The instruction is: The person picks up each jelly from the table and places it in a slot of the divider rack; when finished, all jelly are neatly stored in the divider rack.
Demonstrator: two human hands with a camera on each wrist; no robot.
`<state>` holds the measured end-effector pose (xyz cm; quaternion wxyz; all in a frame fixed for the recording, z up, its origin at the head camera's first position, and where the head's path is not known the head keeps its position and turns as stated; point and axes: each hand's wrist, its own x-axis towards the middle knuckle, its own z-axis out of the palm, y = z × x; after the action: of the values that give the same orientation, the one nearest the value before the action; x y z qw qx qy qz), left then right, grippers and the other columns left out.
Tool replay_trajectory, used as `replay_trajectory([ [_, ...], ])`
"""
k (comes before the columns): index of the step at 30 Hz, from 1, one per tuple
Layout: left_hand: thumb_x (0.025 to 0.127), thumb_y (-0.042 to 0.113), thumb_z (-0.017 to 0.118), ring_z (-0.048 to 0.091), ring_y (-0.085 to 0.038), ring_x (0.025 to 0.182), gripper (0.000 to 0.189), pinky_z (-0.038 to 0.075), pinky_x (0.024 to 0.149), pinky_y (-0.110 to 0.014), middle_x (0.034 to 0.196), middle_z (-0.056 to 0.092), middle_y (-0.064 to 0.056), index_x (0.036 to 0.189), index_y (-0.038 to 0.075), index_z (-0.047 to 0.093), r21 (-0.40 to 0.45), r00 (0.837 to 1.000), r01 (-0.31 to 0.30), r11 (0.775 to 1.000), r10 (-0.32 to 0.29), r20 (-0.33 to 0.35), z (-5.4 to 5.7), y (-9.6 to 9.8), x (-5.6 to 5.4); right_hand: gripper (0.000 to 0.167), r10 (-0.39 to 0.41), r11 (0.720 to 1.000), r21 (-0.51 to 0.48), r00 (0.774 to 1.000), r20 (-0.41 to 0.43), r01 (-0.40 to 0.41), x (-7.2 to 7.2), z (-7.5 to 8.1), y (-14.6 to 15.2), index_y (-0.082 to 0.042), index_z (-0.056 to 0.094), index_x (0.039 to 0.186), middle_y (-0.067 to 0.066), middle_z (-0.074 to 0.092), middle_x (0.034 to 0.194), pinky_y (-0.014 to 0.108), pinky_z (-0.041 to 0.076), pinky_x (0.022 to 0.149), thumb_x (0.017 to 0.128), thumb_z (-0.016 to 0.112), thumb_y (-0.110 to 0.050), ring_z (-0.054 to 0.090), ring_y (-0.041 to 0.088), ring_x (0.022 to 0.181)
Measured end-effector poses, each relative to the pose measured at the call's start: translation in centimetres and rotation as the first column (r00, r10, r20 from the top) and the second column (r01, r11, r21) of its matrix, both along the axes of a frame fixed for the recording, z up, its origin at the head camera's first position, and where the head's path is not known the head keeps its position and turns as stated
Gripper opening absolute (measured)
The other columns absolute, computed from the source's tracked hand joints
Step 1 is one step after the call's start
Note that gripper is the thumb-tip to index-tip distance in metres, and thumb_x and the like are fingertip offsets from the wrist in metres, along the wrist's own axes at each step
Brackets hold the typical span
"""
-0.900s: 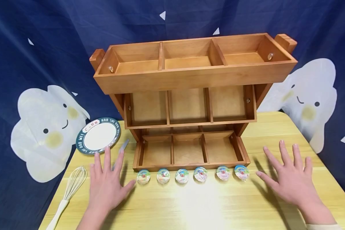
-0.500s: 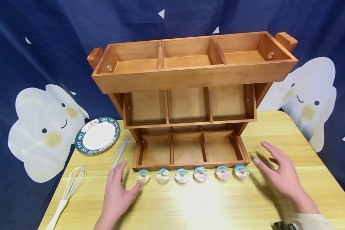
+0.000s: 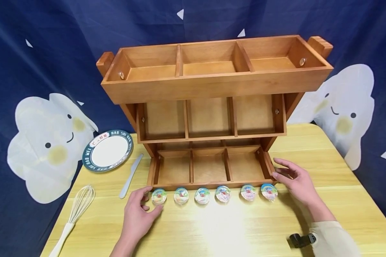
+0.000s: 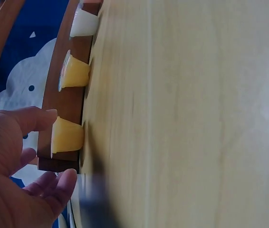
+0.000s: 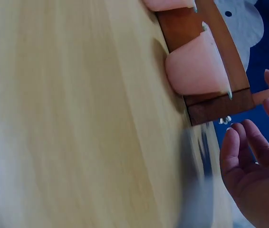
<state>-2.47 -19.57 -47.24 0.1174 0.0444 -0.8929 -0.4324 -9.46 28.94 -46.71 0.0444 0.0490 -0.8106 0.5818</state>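
Note:
A row of several small jelly cups with foil lids lies along the front of a three-tier wooden rack (image 3: 212, 84). My left hand (image 3: 136, 216) curves around the leftmost jelly cup (image 3: 159, 196), fingers on its left and thumb at its near side. In the left wrist view this cup shows yellow jelly (image 4: 69, 137), with the thumb tip close at its rim and a gap to the other fingers. My right hand (image 3: 296, 184) hovers at the rack's lower right corner, fingers loosely bent, beside the rightmost jelly cup (image 3: 269, 192), pink in the right wrist view.
Left of the rack lie a green-rimmed plate (image 3: 93, 165), a pale plastic knife (image 3: 130, 178) and a white whisk (image 3: 71, 223). The wooden table (image 3: 231, 232) reaches past the rack on both sides. A dark blue curtain (image 3: 141, 21) with clouds hangs behind.
Both hands were spread flat above the table at first. The left moved right and nearer to the leftmost cup, its fingers bending; the right moved left to the rack's corner, its fingers bending too.

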Motion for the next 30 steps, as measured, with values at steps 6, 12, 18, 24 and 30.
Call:
replay_trajectory([
  [6,0.069,-0.003,0.088,0.060,-0.026,0.091,0.053,0.057,0.065,-0.026,0.110,0.058,-0.013,0.118,0.002,0.066,0.138,0.998,-0.010,0.990,0.002,0.055,-0.1,0.0,-0.4,0.043,-0.013,0.997,-0.073,1.000,0.018,0.015,-0.3,-0.6,-0.5,0.006,0.059,0.131,-0.004,0.065,0.118,0.018,0.054,0.077,0.090,0.072,0.002,0.062,0.008,0.098],
  [12,0.069,-0.009,0.086,0.063,-0.024,0.089,0.048,0.058,0.069,-0.025,0.110,0.059,-0.012,0.112,0.001,0.069,0.310,0.991,-0.028,0.950,-0.015,0.133,-0.1,0.3,-0.6,0.042,-0.021,0.991,-0.135,0.999,0.035,0.025,-0.4,-1.0,-0.8,0.006,0.061,0.130,-0.007,0.065,0.117,0.015,0.051,0.077,0.089,0.072,0.003,0.059,0.011,0.096],
  [18,0.069,-0.011,0.085,0.064,-0.020,0.073,0.050,0.057,0.065,-0.024,0.115,0.059,-0.016,0.116,-0.001,0.069,0.426,0.980,-0.038,0.904,-0.049,0.192,-0.2,0.3,-0.7,0.042,-0.032,0.994,-0.102,0.998,0.050,0.037,-0.4,-1.2,-0.8,0.005,0.061,0.130,-0.009,0.065,0.117,0.015,0.050,0.077,0.090,0.072,0.002,0.057,0.010,0.095],
  [24,0.069,-0.013,0.084,0.064,-0.020,0.075,0.050,0.057,0.066,-0.023,0.116,0.058,-0.016,0.115,-0.001,0.070,0.450,0.977,-0.033,0.892,-0.067,0.204,-0.4,0.3,-0.7,0.043,-0.035,0.997,-0.062,0.997,0.067,0.040,-0.5,-1.3,-0.6,0.004,0.061,0.131,-0.012,0.064,0.117,0.015,0.049,0.077,0.090,0.072,0.000,0.057,0.009,0.095],
  [30,0.068,-0.015,0.083,0.063,-0.018,0.073,0.049,0.056,0.064,-0.022,0.112,0.059,-0.014,0.113,0.000,0.071,0.422,0.982,-0.016,0.906,-0.066,0.179,-0.9,0.3,-0.8,0.043,-0.026,0.997,-0.071,0.996,0.082,0.032,-0.5,-1.1,-0.6,0.003,0.061,0.131,-0.012,0.064,0.115,0.016,0.050,0.076,0.090,0.072,0.000,0.057,0.010,0.094],
])
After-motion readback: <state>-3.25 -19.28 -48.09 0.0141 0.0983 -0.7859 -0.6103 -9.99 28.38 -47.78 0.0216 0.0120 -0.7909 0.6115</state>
